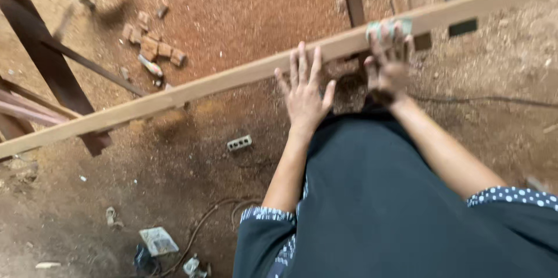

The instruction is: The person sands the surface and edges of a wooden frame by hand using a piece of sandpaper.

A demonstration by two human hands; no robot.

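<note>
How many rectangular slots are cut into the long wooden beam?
2 show in the wooden beam: one slot right of the right hand, one slot beside it. Hands may hide more.

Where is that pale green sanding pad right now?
In the head view, the pale green sanding pad lies upper right of centre, pressed on the long wooden beam under the right hand, just left of the beam's rectangular slots.

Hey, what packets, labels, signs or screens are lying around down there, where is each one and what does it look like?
Flat packet: on the dirt floor at lower left, below the long wooden beam; rectangular, pale white-grey, crumpled.
Small wrapper: just right of the flat packet, beside a cable; whitish, crushed, too small to tell more.
No signs or screens in view.
</note>
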